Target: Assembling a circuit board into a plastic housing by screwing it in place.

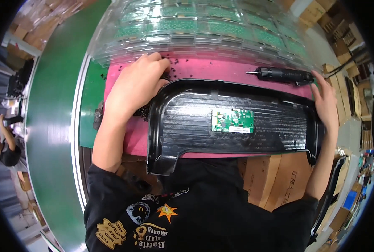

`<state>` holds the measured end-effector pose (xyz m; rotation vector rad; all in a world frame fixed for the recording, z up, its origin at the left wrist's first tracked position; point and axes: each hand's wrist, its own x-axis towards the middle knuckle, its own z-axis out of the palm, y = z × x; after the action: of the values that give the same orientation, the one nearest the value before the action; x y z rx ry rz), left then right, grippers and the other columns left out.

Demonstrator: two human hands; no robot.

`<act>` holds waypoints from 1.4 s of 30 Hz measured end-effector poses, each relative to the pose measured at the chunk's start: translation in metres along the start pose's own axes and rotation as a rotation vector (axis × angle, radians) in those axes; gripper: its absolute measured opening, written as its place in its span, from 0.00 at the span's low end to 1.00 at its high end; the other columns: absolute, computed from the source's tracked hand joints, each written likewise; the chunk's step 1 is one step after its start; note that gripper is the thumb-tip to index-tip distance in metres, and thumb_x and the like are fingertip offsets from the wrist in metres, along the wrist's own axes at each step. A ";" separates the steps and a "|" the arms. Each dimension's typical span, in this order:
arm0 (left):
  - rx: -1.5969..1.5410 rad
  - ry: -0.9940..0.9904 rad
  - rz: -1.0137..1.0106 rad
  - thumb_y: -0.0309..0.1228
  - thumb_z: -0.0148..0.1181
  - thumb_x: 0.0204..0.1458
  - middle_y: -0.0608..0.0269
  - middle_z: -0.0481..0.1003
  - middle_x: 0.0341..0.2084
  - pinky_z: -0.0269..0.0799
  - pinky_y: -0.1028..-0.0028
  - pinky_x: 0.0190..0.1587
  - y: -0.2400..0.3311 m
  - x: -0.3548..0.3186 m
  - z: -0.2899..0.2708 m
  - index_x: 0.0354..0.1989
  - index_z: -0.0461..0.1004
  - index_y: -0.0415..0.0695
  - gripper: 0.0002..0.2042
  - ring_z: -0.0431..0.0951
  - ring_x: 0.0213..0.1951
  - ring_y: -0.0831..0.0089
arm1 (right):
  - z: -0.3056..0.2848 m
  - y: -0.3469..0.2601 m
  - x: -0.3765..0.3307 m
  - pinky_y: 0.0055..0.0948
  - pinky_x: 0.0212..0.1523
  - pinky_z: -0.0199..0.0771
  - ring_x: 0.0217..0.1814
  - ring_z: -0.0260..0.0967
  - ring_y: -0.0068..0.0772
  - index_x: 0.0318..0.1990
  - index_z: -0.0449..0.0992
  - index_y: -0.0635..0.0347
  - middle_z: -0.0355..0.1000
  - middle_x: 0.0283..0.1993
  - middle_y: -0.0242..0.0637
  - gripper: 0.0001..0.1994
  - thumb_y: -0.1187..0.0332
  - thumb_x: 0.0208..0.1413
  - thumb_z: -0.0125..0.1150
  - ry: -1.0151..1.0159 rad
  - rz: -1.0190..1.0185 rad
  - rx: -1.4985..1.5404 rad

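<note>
A black ribbed plastic housing (pixel 187 136) lies in front of me on a pink mat (pixel 233 69), its open side up. Flat inside it sits a green circuit board (pixel 232 120) with a white label strip. My left hand (pixel 142 77) reaches past the housing's left corner, its fingers bent down among small black screws (pixel 176 63); what is between the fingertips is hidden. Beyond the housing's right end, my right hand (pixel 325 98) has its fingers closed around the rear end of a black electric screwdriver (pixel 283 75), whose bit points left.
Stacked clear plastic trays (pixel 195 31) with green circuit boards stand behind the mat. A green conveyor belt (pixel 54 126) with a pale metal rail runs along the left. Cardboard boxes (pixel 275 176) are below the right front edge. Another person (pixel 4 147) is at far left.
</note>
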<state>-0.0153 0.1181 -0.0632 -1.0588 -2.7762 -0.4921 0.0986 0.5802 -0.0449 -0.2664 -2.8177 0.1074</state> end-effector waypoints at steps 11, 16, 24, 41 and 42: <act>-0.028 -0.078 -0.020 0.18 0.63 0.43 0.48 0.78 0.30 0.74 0.61 0.40 -0.009 0.005 0.003 0.37 0.79 0.35 0.11 0.79 0.37 0.51 | 0.017 -0.082 0.024 0.22 0.44 0.73 0.44 0.70 0.26 0.63 0.51 0.59 0.63 0.52 0.44 0.29 0.69 0.63 0.63 0.531 0.141 1.099; -0.124 -0.053 -0.034 0.18 0.62 0.44 0.47 0.79 0.27 0.75 0.63 0.38 -0.018 0.009 0.008 0.36 0.79 0.34 0.09 0.80 0.33 0.52 | 0.040 -0.140 0.035 0.30 0.51 0.70 0.46 0.72 0.29 0.55 0.64 0.63 0.75 0.42 0.38 0.20 0.60 0.65 0.60 0.230 -0.022 1.453; -0.476 0.322 0.015 0.22 0.63 0.52 0.54 0.81 0.33 0.76 0.70 0.38 0.022 0.019 0.000 0.38 0.81 0.37 0.07 0.82 0.33 0.64 | 0.010 -0.194 0.015 0.36 0.49 0.72 0.42 0.68 0.32 0.47 0.64 0.61 0.68 0.40 0.38 0.16 0.56 0.68 0.54 0.258 -0.031 2.109; -0.936 -0.069 0.115 0.25 0.62 0.57 0.60 0.82 0.29 0.77 0.75 0.40 0.056 0.004 0.010 0.34 0.78 0.34 0.05 0.82 0.34 0.75 | -0.044 -0.223 -0.037 0.26 0.32 0.60 0.21 0.54 0.19 0.46 0.65 0.56 0.58 0.24 0.24 0.29 0.39 0.54 0.58 0.380 -0.181 2.218; -0.886 -0.058 0.170 0.25 0.64 0.55 0.58 0.82 0.31 0.77 0.73 0.39 0.057 0.005 0.011 0.35 0.79 0.34 0.05 0.83 0.35 0.71 | -0.047 -0.219 -0.040 0.26 0.31 0.60 0.21 0.55 0.18 0.47 0.65 0.56 0.59 0.24 0.24 0.29 0.39 0.53 0.59 0.368 -0.163 2.207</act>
<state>0.0191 0.1646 -0.0577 -1.4267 -2.4612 -1.7691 0.1133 0.3598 0.0100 0.4117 -1.0022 2.2959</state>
